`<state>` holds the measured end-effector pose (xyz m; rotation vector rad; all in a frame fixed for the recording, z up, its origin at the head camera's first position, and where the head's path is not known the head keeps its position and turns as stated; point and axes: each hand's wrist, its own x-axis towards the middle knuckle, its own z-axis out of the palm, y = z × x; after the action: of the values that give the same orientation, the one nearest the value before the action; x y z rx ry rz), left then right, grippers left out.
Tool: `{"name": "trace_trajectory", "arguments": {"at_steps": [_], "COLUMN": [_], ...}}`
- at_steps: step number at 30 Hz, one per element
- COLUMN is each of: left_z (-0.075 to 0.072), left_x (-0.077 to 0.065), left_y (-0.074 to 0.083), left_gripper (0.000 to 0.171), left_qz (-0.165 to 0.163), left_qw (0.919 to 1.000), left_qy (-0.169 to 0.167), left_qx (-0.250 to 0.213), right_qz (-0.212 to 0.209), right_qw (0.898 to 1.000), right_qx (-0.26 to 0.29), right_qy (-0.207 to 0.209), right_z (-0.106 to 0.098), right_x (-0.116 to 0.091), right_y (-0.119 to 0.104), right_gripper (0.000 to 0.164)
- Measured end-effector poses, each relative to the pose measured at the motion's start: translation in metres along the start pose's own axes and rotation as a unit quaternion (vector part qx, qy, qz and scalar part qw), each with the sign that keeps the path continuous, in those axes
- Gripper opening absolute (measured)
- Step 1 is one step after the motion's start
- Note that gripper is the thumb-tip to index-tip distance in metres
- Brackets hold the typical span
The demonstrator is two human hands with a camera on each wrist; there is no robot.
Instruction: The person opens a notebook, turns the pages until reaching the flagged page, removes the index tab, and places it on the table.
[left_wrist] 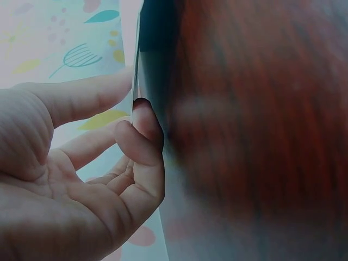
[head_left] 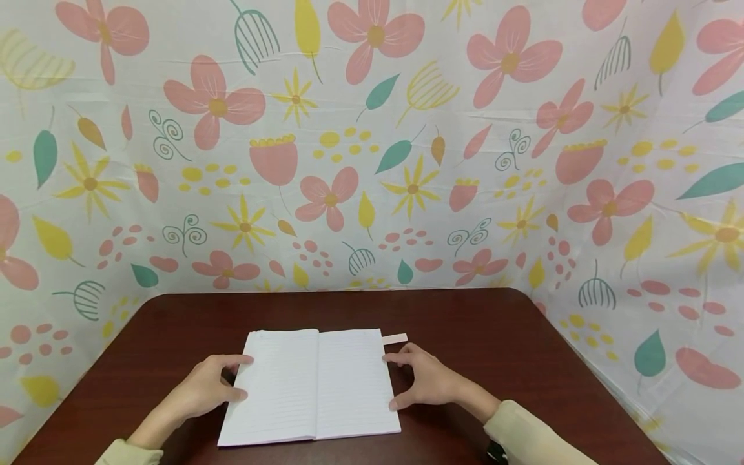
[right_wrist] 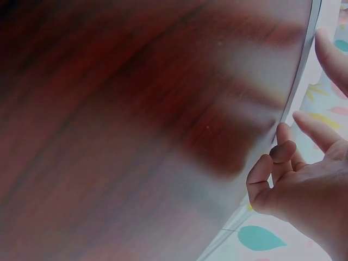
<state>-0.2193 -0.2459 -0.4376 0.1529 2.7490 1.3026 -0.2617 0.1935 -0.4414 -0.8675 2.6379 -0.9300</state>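
An open notebook with ruled white pages lies on the dark brown table. My left hand holds its left edge, index finger and thumb spread along the margin. In the left wrist view, the thumb of that hand meets the page side while other fingers curl around the thin edge. At the right edge, my right hand holds the notebook with thumb and index finger apart. The right wrist view shows this hand at the notebook's edge, lower fingers curled. Both pages look free of writing.
A pale pink strip sticks out beyond the notebook's upper right corner. The reddish-brown table has rounded far corners. Flower-patterned fabric hangs behind it and along both sides.
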Motion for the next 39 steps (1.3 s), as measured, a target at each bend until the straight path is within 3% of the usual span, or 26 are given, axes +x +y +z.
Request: {"name": "trace_trajectory", "arguments": {"at_steps": [39], "left_z": [-0.001], "left_x": [0.0007], "left_y": [-0.0004], "left_gripper": [0.058], "left_qz": [0.002], "left_qw": [1.0], "left_qy": [0.001], "left_qx": [0.007], "right_qz": [0.004], "right_qw": [1.0], "right_qx": [-0.018], "right_qy": [0.003], "right_z": [0.0048], "right_x": [0.0058], "right_y": [-0.0019], "right_gripper": [0.08]}}
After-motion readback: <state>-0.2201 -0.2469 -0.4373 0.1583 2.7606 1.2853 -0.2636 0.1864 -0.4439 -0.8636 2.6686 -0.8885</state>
